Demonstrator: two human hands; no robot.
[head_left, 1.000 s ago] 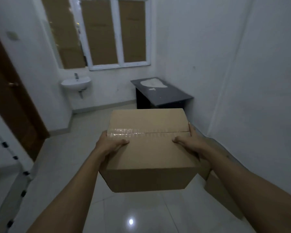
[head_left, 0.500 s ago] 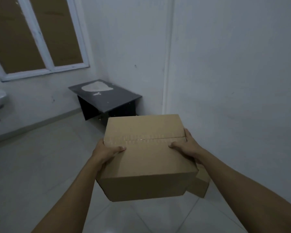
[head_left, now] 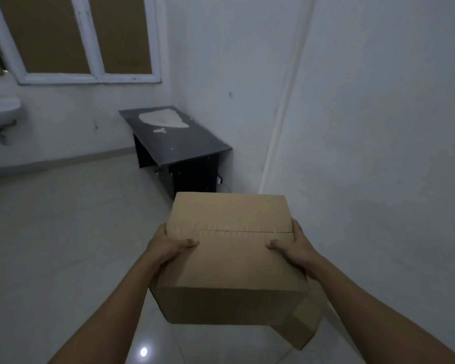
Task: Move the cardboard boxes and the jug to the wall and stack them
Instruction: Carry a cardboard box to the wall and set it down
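I hold a taped, closed cardboard box (head_left: 231, 256) in the air in front of me, above the tiled floor. My left hand (head_left: 168, 245) grips its left side with the thumb on top. My right hand (head_left: 296, 246) grips its right side the same way. Below and to the right of the held box, a second cardboard box (head_left: 301, 329) rests on the floor beside the white wall (head_left: 378, 153); the held box hides most of it. No jug is in view.
A dark low table (head_left: 176, 140) with a pale patch on top stands in the far corner against the wall. A white sink (head_left: 0, 111) hangs at the far left under a window (head_left: 84, 38). Glossy floor tiles (head_left: 63, 245) stretch to the left.
The view has swung back left a little and closer to the wall. The held box sits lower and further right in view, now over the box on the floor.
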